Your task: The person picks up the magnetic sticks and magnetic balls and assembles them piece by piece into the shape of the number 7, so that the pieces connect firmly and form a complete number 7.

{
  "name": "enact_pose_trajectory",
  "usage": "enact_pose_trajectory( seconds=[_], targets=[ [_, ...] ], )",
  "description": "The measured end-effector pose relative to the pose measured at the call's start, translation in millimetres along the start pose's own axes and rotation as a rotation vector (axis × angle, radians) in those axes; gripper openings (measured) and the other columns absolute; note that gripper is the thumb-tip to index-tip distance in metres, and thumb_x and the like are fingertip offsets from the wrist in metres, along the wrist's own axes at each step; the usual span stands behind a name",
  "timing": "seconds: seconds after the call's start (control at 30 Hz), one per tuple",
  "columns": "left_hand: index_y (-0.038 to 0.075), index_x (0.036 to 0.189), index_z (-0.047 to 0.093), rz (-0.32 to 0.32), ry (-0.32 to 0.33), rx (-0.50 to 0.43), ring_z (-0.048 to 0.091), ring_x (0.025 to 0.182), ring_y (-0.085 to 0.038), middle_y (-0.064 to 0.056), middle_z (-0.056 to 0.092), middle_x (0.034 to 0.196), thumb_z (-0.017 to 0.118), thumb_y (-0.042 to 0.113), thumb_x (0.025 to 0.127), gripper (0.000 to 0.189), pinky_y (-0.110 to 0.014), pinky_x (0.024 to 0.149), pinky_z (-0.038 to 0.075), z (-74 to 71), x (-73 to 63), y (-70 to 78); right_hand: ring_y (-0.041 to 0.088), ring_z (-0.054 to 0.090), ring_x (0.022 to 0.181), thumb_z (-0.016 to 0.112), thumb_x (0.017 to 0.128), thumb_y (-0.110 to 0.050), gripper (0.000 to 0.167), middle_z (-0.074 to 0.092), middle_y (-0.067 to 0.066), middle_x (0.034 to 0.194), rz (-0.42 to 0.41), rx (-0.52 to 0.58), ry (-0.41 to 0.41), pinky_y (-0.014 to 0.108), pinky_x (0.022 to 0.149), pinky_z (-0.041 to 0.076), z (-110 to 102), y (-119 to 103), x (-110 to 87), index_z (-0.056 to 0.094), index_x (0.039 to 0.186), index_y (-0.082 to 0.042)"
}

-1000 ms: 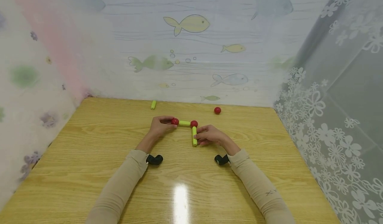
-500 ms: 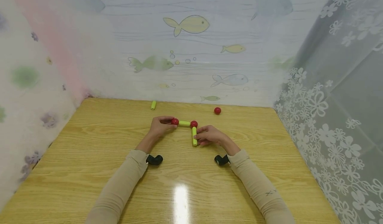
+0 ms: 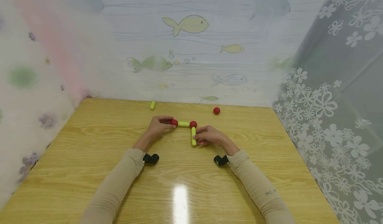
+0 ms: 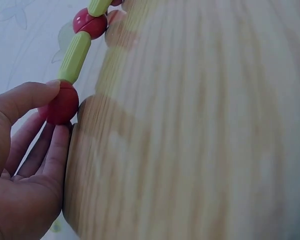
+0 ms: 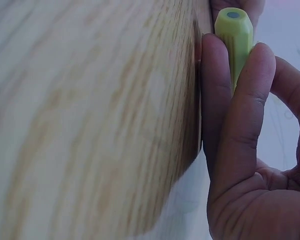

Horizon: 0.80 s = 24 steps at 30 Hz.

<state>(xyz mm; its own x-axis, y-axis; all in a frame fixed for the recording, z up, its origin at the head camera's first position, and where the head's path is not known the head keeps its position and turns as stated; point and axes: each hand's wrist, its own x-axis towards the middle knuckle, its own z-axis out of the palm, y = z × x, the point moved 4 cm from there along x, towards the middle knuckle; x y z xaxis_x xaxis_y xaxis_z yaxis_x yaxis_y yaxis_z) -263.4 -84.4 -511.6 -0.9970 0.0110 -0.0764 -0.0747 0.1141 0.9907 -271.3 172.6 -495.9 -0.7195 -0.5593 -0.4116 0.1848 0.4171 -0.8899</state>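
In the head view, two red balls and two yellow-green rods form an L on the table. My left hand (image 3: 158, 125) grips the left red ball (image 3: 174, 122); in the left wrist view the thumb lies on the ball (image 4: 64, 104), with fingers behind and below. From that ball a yellow-green rod (image 3: 183, 124) runs to the corner red ball (image 3: 193, 124). The second yellow-green rod (image 3: 193, 137) points from the corner toward me, and my right hand (image 3: 210, 135) holds it near its free end. A grey disc shows in that rod's end (image 5: 233, 15) in the right wrist view.
On the wooden table (image 3: 179, 170), a loose yellow-green rod (image 3: 152, 105) lies at the back left, by the wall. A loose red ball (image 3: 216, 111) sits at the back right. Black wrist cameras (image 3: 220, 160) hang at both sleeves. A fish-patterned wall covering closes the back.
My left forearm has shifted very slightly to the left. Both hands keep their holds, and the L stays as it was.
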Motion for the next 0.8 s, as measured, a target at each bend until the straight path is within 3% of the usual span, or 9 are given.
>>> enact_pose_trajectory(
  seconds=[0.23,0.43,0.63,0.8],
  targets=[
    [-0.003,0.135,0.062,0.016,-0.038,0.009,0.061,0.126,-0.033,-0.022,0.063,0.135,0.081,0.003,0.087,0.053,-0.026,0.097,0.054,-3.7,0.6,-1.2,0.011,0.071,0.074,0.070,0.097,-0.014,0.047,0.073,0.010,0.099,0.006,-0.007,0.004,0.023,0.068,0.060,-1,1,0.0,0.055,0.137,0.006],
    [-0.006,0.133,0.062,0.051,-0.022,0.070,0.064,0.121,-0.036,-0.026,0.063,0.133,0.077,0.001,0.089,0.047,-0.031,0.097,0.055,-17.8,-1.4,4.4,0.012,0.071,0.074,0.070,0.097,-0.013,0.046,0.073,0.010,0.099,0.006,0.003,0.006,0.024,0.069,0.061,-1,1,1.0,0.056,0.136,0.006],
    [-0.010,0.127,0.065,0.086,0.045,0.185,0.067,0.110,-0.034,-0.028,0.066,0.124,0.072,0.002,0.093,0.037,-0.028,0.090,0.057,-43.2,8.3,12.8,0.012,0.071,0.073,0.069,0.097,-0.011,0.044,0.073,0.009,0.096,0.003,0.022,0.016,0.025,0.068,0.061,-1,-1,5.9,0.056,0.135,0.006],
    [-0.010,0.125,0.065,0.084,0.136,0.298,0.063,0.110,-0.037,-0.027,0.065,0.121,0.066,0.005,0.097,0.031,-0.041,0.092,0.055,-68.4,25.0,22.0,0.012,0.071,0.072,0.069,0.097,-0.012,0.045,0.073,0.009,0.094,0.001,0.028,0.020,0.024,0.068,0.061,-1,-5,11.6,0.055,0.136,0.006]
  ],
)
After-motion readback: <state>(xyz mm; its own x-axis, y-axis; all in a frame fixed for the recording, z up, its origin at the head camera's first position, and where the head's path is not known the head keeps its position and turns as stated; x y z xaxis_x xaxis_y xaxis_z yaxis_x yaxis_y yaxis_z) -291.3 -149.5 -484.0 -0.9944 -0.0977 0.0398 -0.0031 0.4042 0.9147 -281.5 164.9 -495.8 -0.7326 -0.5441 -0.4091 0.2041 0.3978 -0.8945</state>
